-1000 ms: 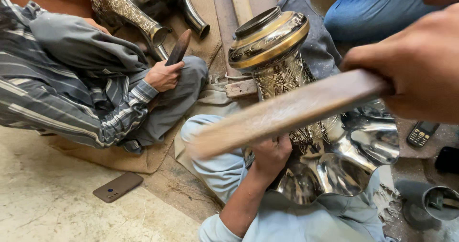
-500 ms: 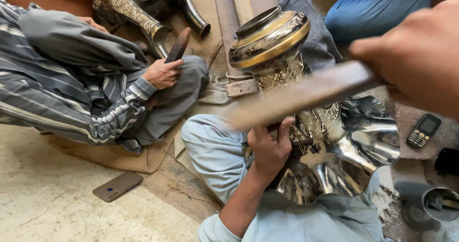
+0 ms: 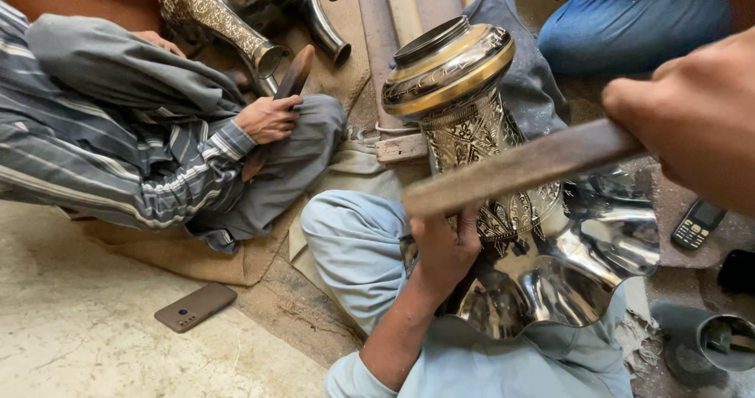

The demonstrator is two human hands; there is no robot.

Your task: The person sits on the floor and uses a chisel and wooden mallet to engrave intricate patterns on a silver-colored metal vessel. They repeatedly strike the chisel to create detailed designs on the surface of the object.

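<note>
Hands (image 3: pixel 444 248) steady vase (image 3: pixel 480 130); wooden bat (image 3: pixel 519 166) drawn back

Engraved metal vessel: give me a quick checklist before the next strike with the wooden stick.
1. Right hand has a grip on the wooden stick: ok.
2. Left hand steadies the engraved metal vessel: ok.
3. Stick's far end clear of the left fingers: not ok, it lies right above them.
4. Vessel's seating on the lap: cannot tell.
5. Neighbour's hand apart from the stick: ok.
</note>
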